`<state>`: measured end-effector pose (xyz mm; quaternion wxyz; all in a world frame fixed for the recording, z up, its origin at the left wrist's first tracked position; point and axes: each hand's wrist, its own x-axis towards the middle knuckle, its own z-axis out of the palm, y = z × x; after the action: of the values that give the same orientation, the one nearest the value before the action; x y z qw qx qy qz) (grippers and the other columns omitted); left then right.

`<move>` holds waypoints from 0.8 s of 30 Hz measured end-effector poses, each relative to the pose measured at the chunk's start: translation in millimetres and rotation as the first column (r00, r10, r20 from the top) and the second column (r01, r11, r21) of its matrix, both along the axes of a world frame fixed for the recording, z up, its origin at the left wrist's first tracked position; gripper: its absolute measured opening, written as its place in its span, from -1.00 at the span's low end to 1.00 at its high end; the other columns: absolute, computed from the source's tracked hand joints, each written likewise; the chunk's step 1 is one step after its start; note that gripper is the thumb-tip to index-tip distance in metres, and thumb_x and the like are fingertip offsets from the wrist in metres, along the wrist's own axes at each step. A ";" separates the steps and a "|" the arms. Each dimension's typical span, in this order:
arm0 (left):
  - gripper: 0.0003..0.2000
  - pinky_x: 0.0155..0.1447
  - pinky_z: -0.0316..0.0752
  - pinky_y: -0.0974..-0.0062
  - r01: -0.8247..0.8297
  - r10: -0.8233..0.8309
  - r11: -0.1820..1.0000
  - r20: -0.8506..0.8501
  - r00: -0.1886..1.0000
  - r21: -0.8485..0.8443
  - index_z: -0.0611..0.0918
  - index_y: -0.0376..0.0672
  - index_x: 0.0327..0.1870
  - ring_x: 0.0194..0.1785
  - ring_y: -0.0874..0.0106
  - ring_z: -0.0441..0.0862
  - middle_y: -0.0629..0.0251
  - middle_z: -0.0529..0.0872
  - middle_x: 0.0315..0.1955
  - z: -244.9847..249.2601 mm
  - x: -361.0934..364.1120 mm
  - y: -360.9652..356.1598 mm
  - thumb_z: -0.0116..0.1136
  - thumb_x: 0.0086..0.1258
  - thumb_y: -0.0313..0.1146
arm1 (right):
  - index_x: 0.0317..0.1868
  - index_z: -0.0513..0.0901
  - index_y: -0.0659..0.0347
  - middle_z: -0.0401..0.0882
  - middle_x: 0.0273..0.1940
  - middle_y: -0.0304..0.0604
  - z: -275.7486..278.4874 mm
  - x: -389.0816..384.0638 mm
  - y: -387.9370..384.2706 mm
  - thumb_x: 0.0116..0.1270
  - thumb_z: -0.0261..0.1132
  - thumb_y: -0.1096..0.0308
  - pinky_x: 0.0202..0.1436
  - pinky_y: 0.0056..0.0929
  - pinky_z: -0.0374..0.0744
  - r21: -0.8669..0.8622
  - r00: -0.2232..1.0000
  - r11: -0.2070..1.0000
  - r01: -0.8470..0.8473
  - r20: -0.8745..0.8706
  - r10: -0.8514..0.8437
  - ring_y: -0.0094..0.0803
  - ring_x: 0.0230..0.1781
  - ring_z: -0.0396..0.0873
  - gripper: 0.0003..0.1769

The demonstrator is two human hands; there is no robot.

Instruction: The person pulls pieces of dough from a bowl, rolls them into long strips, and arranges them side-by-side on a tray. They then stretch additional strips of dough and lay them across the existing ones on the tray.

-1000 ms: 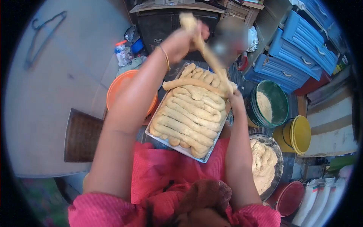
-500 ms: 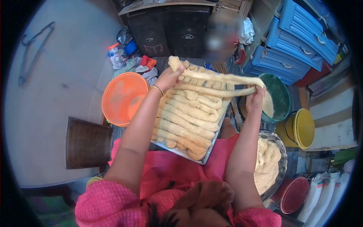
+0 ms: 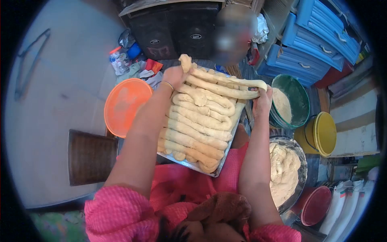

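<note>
I am holding a long dough rope (image 3: 223, 86) by its two ends, doubled into two strands lying side by side. It is stretching over the far end of the tray (image 3: 189, 164), its long axis running across the tray's width and parallel to the rows of dough (image 3: 193, 129) already filling it. My left hand (image 3: 174, 76) is closed around the rope's left end at the tray's far left corner, with a stub of dough poking up beyond my fingers. My right hand (image 3: 263, 99) is pinching the other end at the tray's far right edge, sitting a little lower, so the rope is sloping down slightly toward that side. Each hand is equally at the rope, one per end. I cannot tell whether the rope is touching the rows beneath or hanging just above them.

An orange basin (image 3: 123, 107) is lying to the left of the tray. A green bucket (image 3: 300, 101) is standing to the tray's right, just beyond my right hand, and a bowl of dough (image 3: 284, 173) is sitting nearer me on that same side. Black speakers (image 3: 173, 34) are standing beyond the tray's far end.
</note>
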<state>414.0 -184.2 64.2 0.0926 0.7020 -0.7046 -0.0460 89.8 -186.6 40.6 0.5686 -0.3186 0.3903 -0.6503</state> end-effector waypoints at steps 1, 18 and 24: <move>-0.46 -0.20 0.47 0.16 -0.042 0.042 0.999 0.053 0.998 0.010 0.54 -0.17 -0.12 -0.29 0.04 0.60 -0.04 0.64 -0.38 -1.0 8.6 -6.1 -0.21 0.29 0.17 | 0.01 0.28 0.25 0.40 -0.24 -0.17 -1.2 1.7 -1.8 0.23 0.07 0.46 -0.16 -0.48 0.44 0.007 1.000 1.000 0.004 -0.003 -0.004 -0.46 -0.25 0.44 -0.67; -0.44 0.10 0.33 0.33 0.224 -0.212 0.974 -0.377 0.902 -0.011 0.32 -0.02 0.25 0.04 0.06 0.48 -0.06 0.55 -0.05 -25.8 -5.6 -30.9 -0.23 0.35 0.13 | -0.31 0.33 0.12 0.31 -0.58 -0.29 -14.6 -36.7 -15.9 0.20 0.08 0.47 -0.62 -0.50 0.38 0.209 0.966 0.944 0.256 -0.037 -0.254 -0.52 -0.65 0.31 -0.91; -0.44 0.10 0.33 0.34 -0.016 0.010 1.000 -0.282 0.959 -0.020 0.34 -0.13 0.22 0.00 0.09 0.50 0.05 0.57 -0.05 -35.3 -25.0 -14.8 -0.18 0.35 0.10 | -0.33 0.45 0.15 0.32 -0.59 -0.33 -20.2 -60.5 -14.4 0.17 0.14 0.42 -0.63 -0.55 0.35 0.133 0.918 0.928 0.349 -0.247 -0.309 -0.58 -0.67 0.29 -0.94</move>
<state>388.9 -198.9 28.9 0.2001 0.6918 -0.6802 -0.1370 29.3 -201.0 20.4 0.4293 -0.2677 0.5549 -0.6604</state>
